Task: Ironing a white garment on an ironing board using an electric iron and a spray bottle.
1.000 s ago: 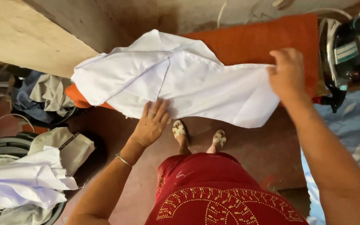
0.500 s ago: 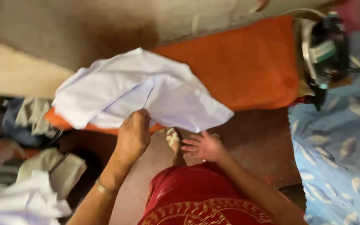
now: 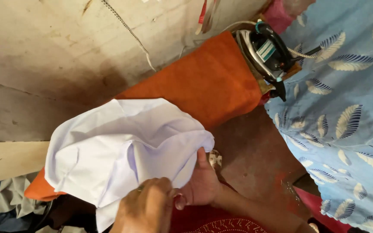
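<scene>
A white garment (image 3: 121, 146) lies bunched on the left half of an orange-covered ironing board (image 3: 212, 82). My left hand (image 3: 145, 211) grips the garment's lower edge near the board's front. My right hand (image 3: 199, 183) is right beside it, with its thumb pressed up against the cloth's right fold and its fingers under the fabric. Both hands meet at the bottom centre of the view, above my red patterned clothing (image 3: 221, 224).
A black and silver electric iron (image 3: 266, 54) stands at the board's right end, its cord running behind. A blue cloth with a feather print (image 3: 346, 121) fills the right side. A stained wall (image 3: 65, 51) is behind, and loose clothes (image 3: 5, 203) lie at bottom left.
My right hand left the garment's far right end and came in next to my left hand. The white garment is now gathered toward the board's left, leaving the orange cover bare on the right.
</scene>
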